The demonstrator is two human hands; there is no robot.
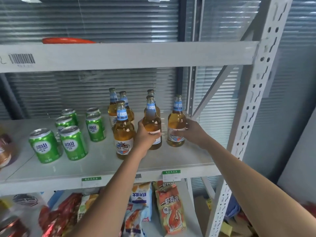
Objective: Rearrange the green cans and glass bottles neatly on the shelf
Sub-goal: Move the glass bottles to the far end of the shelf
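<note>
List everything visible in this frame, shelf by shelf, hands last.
Glass bottles: six, amber, blue neck labels, middle shelf, right half.
Green cans: six, middle shelf, left of the bottles.
Brownish packet: one, middle shelf, far left edge.
Orange-red object: one, top shelf.
Snack bags: several, red, orange and blue, bottom shelf.
Left hand: grip around a front bottle.
Right hand: on the rightmost bottle.

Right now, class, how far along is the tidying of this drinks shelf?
Done: green cans grouped left, glass bottles right. In hand: left hand grips one bottle, right hand holds the rightmost bottle. Left: both groups still stand in uneven rows.
</note>
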